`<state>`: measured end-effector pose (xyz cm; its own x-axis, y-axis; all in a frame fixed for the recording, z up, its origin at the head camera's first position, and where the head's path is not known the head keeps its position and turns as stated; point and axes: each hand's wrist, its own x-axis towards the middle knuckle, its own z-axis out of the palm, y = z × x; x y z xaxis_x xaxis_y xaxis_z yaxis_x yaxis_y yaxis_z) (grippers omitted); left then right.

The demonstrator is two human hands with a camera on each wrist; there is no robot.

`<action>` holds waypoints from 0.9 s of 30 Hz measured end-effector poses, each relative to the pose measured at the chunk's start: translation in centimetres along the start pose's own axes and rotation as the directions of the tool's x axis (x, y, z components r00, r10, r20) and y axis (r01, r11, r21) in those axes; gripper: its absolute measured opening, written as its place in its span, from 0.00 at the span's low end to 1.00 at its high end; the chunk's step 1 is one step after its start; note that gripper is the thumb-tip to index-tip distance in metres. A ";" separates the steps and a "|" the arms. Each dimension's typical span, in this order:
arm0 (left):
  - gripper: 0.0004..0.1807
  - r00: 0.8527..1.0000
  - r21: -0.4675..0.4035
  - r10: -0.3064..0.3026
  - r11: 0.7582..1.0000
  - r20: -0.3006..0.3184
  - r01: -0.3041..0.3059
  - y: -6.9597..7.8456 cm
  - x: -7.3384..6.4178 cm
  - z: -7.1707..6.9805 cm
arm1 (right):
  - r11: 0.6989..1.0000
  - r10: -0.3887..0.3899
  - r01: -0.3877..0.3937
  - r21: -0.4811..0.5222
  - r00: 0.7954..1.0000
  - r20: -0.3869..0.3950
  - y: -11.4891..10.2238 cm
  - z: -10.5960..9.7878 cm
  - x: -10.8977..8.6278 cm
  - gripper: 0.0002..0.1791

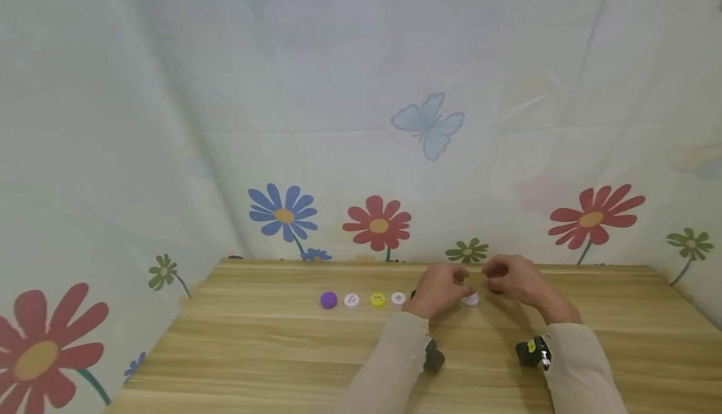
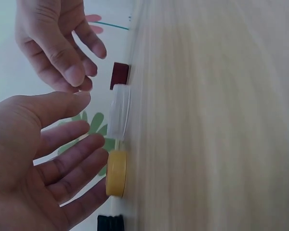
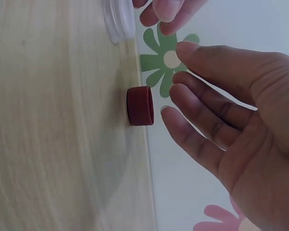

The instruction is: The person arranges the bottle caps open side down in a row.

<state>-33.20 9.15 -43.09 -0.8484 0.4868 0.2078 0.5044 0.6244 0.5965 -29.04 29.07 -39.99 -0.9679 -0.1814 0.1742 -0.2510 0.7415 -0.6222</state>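
My left hand (image 1: 442, 290) hovers over the right part of a row of bottle caps, fingers loosely bent with nothing in them. In the left wrist view an orange-yellow cap (image 2: 116, 173) appears by its little finger; I cannot tell whether they touch. A translucent whitish cap (image 1: 470, 300) lies just right of that hand. My right hand (image 1: 520, 281) is raised beside it, fingers relaxed and holding nothing. Close to its fingertips a dark red cap (image 3: 140, 106) rests on the table. The two hands face each other, apart.
Leftward, the row continues with a white cap (image 1: 398, 298), a yellow cap (image 1: 377, 300), a white patterned cap (image 1: 351, 301) and a purple cap (image 1: 329, 300). A black cap (image 2: 110, 223) is partly visible. Behind the wooden table (image 1: 271, 345) hangs a flowered curtain (image 1: 333, 119).
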 end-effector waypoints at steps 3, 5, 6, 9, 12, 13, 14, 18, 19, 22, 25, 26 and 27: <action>0.17 1.000 0.002 0.010 1.000 -0.012 -0.010 0.1 0.2 0.3 | 1.000 0.024 -0.024 0.003 1.000 -0.012 0.3 -0.1 -0.1 0.12; 0.17 1.000 -0.003 0.009 1.000 -0.019 -0.009 0.3 0.3 0.6 | 0.999 0.044 -0.044 0.007 0.999 -0.022 0.4 -0.1 -0.2 0.13; 0.17 1.000 -0.004 0.009 1.000 -0.023 -0.009 0.4 0.4 0.7 | 0.999 0.049 -0.049 0.007 0.998 -0.028 0.5 -0.2 -0.2 0.13; 0.17 1.000 0.004 0.010 1.000 -0.027 -0.010 0.8 0.7 1.0 | 0.998 0.064 -0.064 0.006 0.997 -0.045 0.9 -0.3 -0.3 0.15; 0.17 1.000 0.020 0.010 1.000 -0.020 -0.010 1.1 1.0 1.4 | 0.997 0.083 -0.082 0.006 0.995 -0.050 1.2 -0.5 -0.4 0.16; 0.17 1.000 0.026 0.010 1.000 -0.016 -0.009 1.3 1.0 1.4 | 0.996 0.092 -0.092 0.008 0.995 -0.049 1.3 -0.5 -0.5 0.17; 0.17 1.000 0.035 0.008 0.999 -0.012 -0.008 1.4 1.1 1.5 | 0.995 0.101 -0.101 0.007 0.994 -0.049 1.4 -0.6 -0.5 0.17; 0.17 1.000 0.071 0.019 0.997 -0.008 -0.018 1.7 1.3 1.7 | 0.993 0.115 -0.114 0.008 0.992 -0.052 1.9 -0.7 -0.5 0.19; 0.17 1.000 0.077 0.025 0.997 -0.008 -0.024 1.8 1.4 1.8 | 0.994 0.113 -0.113 0.004 0.992 -0.054 2.0 -0.7 -0.5 0.19; 0.17 0.999 0.104 0.042 0.994 0.000 -0.041 2.0 1.5 2.0 | 0.995 0.101 -0.101 -0.005 0.994 -0.051 2.4 -0.6 -0.5 0.19; 0.17 0.999 0.116 0.050 0.992 0.020 -0.052 2.1 1.6 2.2 | 0.995 0.095 -0.095 -0.016 0.994 -0.047 2.8 -0.4 -0.5 0.19; 0.17 0.998 0.123 0.050 0.991 0.028 -0.054 2.2 1.6 2.2 | 0.995 0.093 -0.094 -0.016 0.995 -0.047 2.9 -0.3 -0.5 0.19; 0.17 0.998 0.126 0.052 0.990 0.032 -0.056 2.2 1.6 2.3 | 0.996 0.089 -0.090 -0.017 0.995 -0.048 3.0 -0.3 -0.5 0.19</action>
<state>-33.09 12.70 -43.20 -0.8154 0.5381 0.2134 0.5670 0.6681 0.4818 -29.32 31.53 -41.72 -0.9845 -0.0828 0.1547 -0.1622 0.7660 -0.6220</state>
